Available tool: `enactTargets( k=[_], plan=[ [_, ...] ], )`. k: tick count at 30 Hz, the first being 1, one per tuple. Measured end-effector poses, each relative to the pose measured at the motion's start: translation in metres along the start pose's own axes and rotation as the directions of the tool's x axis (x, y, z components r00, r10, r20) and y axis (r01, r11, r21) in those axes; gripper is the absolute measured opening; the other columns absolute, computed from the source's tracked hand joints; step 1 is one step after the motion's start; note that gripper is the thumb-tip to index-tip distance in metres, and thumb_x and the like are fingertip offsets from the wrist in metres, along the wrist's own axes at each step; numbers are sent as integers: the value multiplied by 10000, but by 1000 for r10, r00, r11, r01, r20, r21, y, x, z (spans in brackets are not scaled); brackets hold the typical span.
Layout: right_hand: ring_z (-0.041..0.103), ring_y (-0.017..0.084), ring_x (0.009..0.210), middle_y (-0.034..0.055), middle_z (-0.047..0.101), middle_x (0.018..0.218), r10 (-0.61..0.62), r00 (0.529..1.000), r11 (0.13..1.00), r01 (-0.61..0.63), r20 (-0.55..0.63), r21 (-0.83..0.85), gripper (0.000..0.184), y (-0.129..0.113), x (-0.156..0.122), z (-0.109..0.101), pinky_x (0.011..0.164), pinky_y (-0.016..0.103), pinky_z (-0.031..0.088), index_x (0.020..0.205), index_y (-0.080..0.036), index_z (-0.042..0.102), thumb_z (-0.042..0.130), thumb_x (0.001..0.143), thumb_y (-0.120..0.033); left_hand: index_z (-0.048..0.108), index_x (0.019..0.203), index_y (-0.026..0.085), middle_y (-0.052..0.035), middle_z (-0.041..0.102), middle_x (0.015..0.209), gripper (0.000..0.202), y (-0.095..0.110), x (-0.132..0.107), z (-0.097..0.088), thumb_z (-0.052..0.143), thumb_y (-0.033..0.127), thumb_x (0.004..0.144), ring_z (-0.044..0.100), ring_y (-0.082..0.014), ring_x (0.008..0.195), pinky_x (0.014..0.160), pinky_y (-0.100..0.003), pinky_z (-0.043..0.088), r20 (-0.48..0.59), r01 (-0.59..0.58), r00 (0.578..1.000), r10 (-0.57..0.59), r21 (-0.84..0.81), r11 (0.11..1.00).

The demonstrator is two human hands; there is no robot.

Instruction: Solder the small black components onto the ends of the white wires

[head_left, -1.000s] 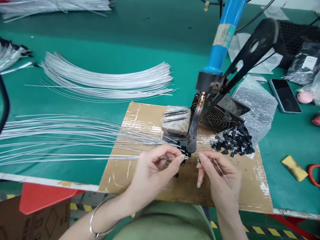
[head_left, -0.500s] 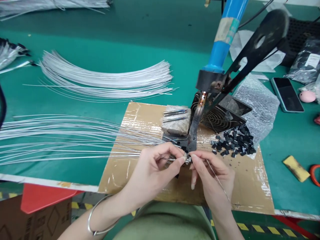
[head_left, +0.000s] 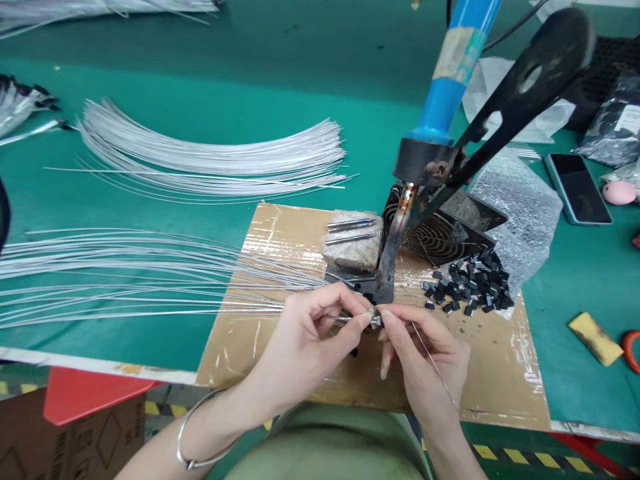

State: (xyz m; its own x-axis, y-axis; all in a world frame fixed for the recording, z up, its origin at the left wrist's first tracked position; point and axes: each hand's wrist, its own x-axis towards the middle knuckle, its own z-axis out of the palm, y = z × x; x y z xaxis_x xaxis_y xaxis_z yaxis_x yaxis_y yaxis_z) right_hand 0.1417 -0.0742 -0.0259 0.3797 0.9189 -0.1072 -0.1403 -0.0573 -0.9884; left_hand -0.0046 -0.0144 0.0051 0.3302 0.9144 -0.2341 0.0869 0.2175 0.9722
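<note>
My left hand [head_left: 310, 333] pinches the end of a thin white wire [head_left: 150, 313] that runs off to the left. My right hand [head_left: 425, 357] pinches a small dark part [head_left: 376, 321] at that wire end, and a thin solder wire [head_left: 433, 363] trails back over its knuckles. Both hands meet on the taped cardboard sheet [head_left: 500, 373], right under the tip of a blue-handled soldering iron [head_left: 440, 113] clamped in a black stand. A pile of small black parts [head_left: 473, 287] lies to the right of the hands.
Bundles of white wires [head_left: 210, 160] fan over the green bench. Behind the iron sit a sponge block [head_left: 353, 243] and a small black fan [head_left: 440, 233]. A phone [head_left: 577, 190], bubble wrap [head_left: 525, 207], a yellow pad [head_left: 595, 339] and bags lie at the right.
My right hand has moved left to meet my left hand, so that the small dark part now sits against the wire end. The left hand has barely shifted.
</note>
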Motion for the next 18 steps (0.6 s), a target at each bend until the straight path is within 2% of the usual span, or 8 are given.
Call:
enactTargets(
  k=[6, 13, 16, 18],
  plan=[
    [619, 71, 385, -41, 734, 636, -4, 1000, 1000, 4, -8, 10, 48, 2, -2, -1, 378, 135, 532, 918, -250, 873, 830, 938, -247, 736, 728, 185, -53, 804, 778, 147, 0, 0, 0, 727, 194, 875, 679, -153, 693, 626, -224, 520, 4, 7, 1000, -7, -17, 1000],
    [616, 88, 403, -28, 722, 645, 0, 1000, 999, 1, 9, -53, 94, 5, -5, -2, 373, 171, 505, 930, -230, 856, 804, 973, -295, 719, 717, 179, -59, 798, 782, 159, 0, 0, 1, 728, 193, 876, 674, -150, 701, 631, -221, 516, 12, 13, 1000, -13, -29, 999],
    [575, 83, 453, -32, 682, 671, -53, 998, 986, 48, -32, -160, 99, 7, -7, -2, 432, 199, 489, 945, -249, 852, 795, 986, -318, 715, 720, 178, -62, 796, 778, 157, 0, 1, 2, 718, 203, 875, 668, -153, 697, 620, -227, 505, 11, 13, 1000, -13, -31, 999],
    [579, 111, 554, -14, 661, 741, -128, 991, 959, 113, -42, -262, 157, 8, -9, -4, 516, 242, 505, 1033, -274, 854, 721, 1038, -355, 713, 727, 175, -65, 793, 786, 152, 0, 1, 3, 709, 214, 874, 657, -151, 684, 593, -231, 475, 10, 15, 1000, -15, -5, 1000]
  ],
)
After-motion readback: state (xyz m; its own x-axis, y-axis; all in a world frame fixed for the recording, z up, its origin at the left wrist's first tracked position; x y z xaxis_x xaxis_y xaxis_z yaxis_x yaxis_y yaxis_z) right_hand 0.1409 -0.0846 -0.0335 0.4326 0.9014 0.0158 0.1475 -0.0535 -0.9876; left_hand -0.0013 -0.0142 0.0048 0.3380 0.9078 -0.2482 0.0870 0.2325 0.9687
